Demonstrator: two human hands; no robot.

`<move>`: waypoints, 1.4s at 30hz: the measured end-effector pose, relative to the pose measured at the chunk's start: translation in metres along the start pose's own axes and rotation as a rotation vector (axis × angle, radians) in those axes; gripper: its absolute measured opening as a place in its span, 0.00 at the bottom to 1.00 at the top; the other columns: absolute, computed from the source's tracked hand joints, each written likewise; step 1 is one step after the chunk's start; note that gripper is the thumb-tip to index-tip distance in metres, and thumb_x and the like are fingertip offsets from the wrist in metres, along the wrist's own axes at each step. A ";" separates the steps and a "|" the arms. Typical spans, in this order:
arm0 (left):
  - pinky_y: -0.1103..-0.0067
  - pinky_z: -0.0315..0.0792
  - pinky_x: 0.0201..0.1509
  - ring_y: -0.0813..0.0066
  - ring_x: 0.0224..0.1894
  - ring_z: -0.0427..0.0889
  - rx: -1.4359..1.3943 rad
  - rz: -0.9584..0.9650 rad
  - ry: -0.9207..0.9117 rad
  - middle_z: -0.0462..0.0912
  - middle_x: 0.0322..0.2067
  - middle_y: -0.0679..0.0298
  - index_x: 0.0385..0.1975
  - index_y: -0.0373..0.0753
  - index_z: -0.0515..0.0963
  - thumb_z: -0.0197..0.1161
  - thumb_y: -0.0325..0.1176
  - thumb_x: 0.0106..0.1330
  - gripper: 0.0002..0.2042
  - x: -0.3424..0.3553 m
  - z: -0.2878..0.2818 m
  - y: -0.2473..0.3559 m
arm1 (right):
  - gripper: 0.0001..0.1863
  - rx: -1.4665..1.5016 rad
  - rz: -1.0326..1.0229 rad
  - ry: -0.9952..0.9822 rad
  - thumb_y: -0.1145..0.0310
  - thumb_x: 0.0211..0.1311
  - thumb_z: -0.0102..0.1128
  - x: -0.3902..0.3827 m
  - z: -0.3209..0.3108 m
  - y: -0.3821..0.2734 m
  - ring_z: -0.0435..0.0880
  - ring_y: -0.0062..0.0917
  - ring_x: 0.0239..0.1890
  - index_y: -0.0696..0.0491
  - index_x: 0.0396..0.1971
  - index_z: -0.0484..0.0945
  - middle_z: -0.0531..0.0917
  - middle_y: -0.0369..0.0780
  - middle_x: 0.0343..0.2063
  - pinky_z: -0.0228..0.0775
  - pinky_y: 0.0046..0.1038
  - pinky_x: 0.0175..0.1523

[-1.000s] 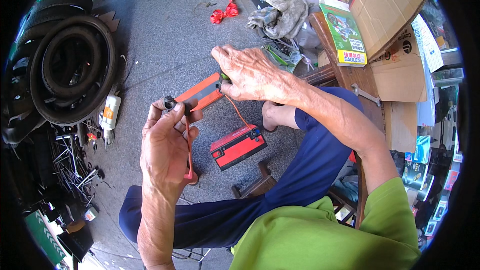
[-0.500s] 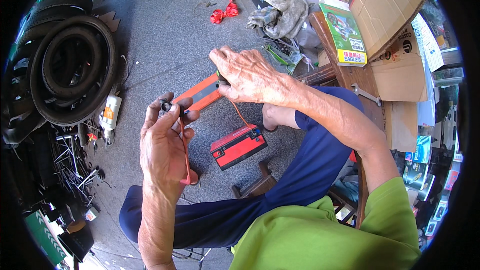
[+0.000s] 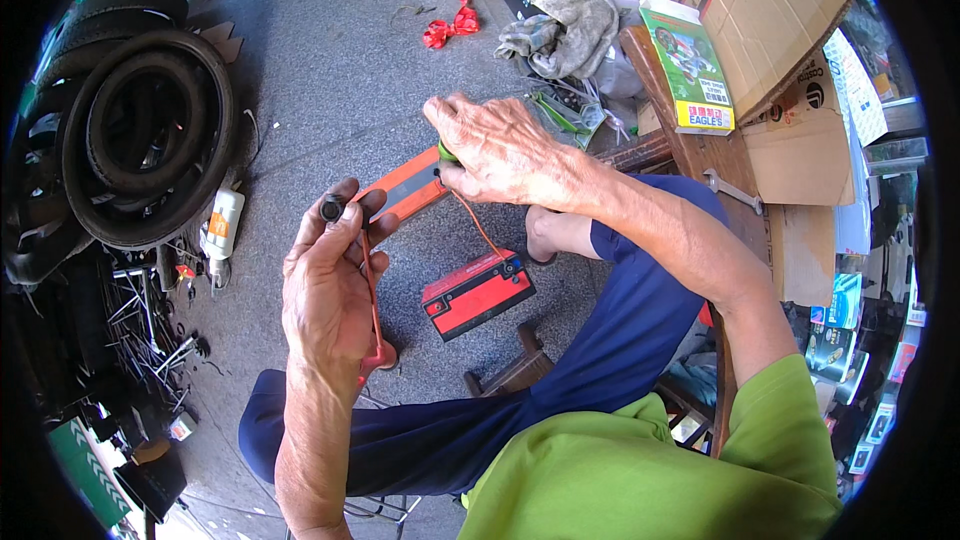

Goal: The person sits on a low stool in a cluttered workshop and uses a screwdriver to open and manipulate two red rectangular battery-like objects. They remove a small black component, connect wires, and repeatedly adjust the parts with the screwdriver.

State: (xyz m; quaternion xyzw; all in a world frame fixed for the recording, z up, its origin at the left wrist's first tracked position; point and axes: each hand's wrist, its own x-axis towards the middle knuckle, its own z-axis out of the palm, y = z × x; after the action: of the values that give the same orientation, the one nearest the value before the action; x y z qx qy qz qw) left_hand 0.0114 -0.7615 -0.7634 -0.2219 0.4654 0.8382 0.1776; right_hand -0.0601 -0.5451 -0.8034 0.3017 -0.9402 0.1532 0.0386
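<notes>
Between the thumb and fingers of my left hand (image 3: 330,265) is a small black cylindrical piece (image 3: 332,208), its round end facing up. A red lead (image 3: 374,300) hangs down beside that palm. My right hand (image 3: 505,150) is closed around a green handle (image 3: 446,153), mostly covered by the fingers; the tool's kind is hidden. An orange wire (image 3: 478,223) runs from below this hand to a red and black battery (image 3: 480,302) on the floor. Behind both hands lies a long orange and grey box (image 3: 405,185), partly covered by them.
Stacked tyres (image 3: 150,140) and a white bottle (image 3: 222,225) stand at the left, near scattered metal tools. On the right, a wooden bench (image 3: 690,155) carries a green and yellow box (image 3: 690,65) and a spanner (image 3: 735,190). A grey rag (image 3: 570,30) lies farther back.
The black piece in my left hand has tilted, so its round end shows more fully. My right hand has shifted slightly, showing more of the green handle. The battery stays put.
</notes>
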 end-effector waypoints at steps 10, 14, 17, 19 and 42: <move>0.86 0.70 0.32 0.76 0.40 0.80 0.004 -0.016 0.016 0.78 0.45 0.56 0.56 0.36 0.66 0.56 0.29 0.68 0.18 0.002 -0.001 -0.001 | 0.24 -0.048 0.050 -0.025 0.61 0.55 0.61 0.002 -0.005 -0.003 0.84 0.41 0.31 0.64 0.42 0.66 0.80 0.50 0.28 0.76 0.38 0.32; 0.86 0.70 0.32 0.76 0.40 0.80 -0.006 -0.018 -0.023 0.78 0.44 0.56 0.56 0.36 0.66 0.56 0.29 0.68 0.18 0.002 -0.003 -0.002 | 0.25 -0.003 -0.038 -0.007 0.64 0.50 0.62 0.000 -0.002 -0.003 0.83 0.41 0.31 0.64 0.43 0.65 0.79 0.49 0.27 0.76 0.37 0.32; 0.86 0.70 0.32 0.76 0.40 0.79 0.009 -0.027 -0.019 0.77 0.45 0.56 0.56 0.36 0.66 0.56 0.29 0.68 0.18 0.001 -0.001 -0.001 | 0.22 -0.045 0.033 -0.012 0.62 0.55 0.60 0.004 -0.003 -0.006 0.84 0.40 0.27 0.64 0.41 0.68 0.80 0.48 0.23 0.76 0.36 0.29; 0.87 0.70 0.32 0.77 0.39 0.79 0.006 -0.030 -0.016 0.77 0.45 0.56 0.56 0.36 0.65 0.56 0.29 0.68 0.18 0.001 0.000 -0.001 | 0.21 -0.048 0.138 -0.108 0.59 0.58 0.59 0.008 -0.013 -0.006 0.84 0.39 0.25 0.64 0.39 0.70 0.81 0.48 0.20 0.76 0.36 0.28; 0.87 0.70 0.33 0.78 0.39 0.79 0.022 -0.043 -0.023 0.78 0.45 0.57 0.54 0.36 0.66 0.55 0.30 0.68 0.16 0.003 -0.002 -0.003 | 0.22 -0.010 0.021 -0.078 0.62 0.55 0.62 0.003 -0.003 -0.001 0.82 0.43 0.31 0.60 0.42 0.67 0.76 0.51 0.35 0.73 0.41 0.33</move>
State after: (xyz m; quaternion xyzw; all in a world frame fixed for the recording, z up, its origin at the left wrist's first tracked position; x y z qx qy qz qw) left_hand 0.0107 -0.7617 -0.7679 -0.2205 0.4676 0.8315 0.2034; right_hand -0.0618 -0.5466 -0.7993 0.2974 -0.9449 0.1369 0.0016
